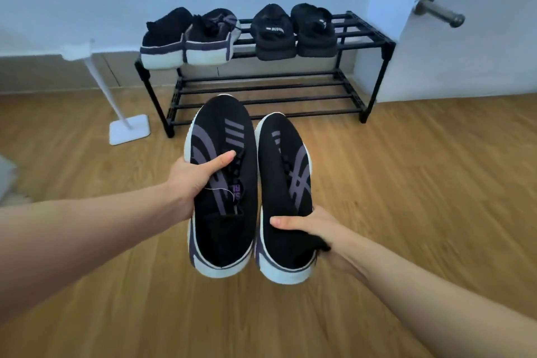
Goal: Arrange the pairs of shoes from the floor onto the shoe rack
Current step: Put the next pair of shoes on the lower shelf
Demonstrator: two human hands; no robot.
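The left hand (197, 176) is gripping the left sneaker (222, 183) around its middle, thumb lying across the top by the laces. The right hand (315, 231) is gripping the right sneaker (286, 197) at the heel collar, thumb pressing over the opening. Both sneakers are hanging in the air side by side, toes pointing toward the shoe rack (261, 67), well in front of it and above the wooden floor (406, 183).

To do this step well, the person should probably be keeping the pair level and together, toes leading, and lowering the soles flat across the bars so neither shoe is tipping between them.

On the rack's top shelf, a matching pair of sneakers (189, 38) is sitting at the left end, heels hanging over the front bar, and a pair of black slippers (290, 32) is sitting toward the right. The bottom shelf (261, 96) is looking free along its whole width. Left of the rack a white stand (128, 128) is crowding the corner; right of the rack a door (465, 23) is standing close.
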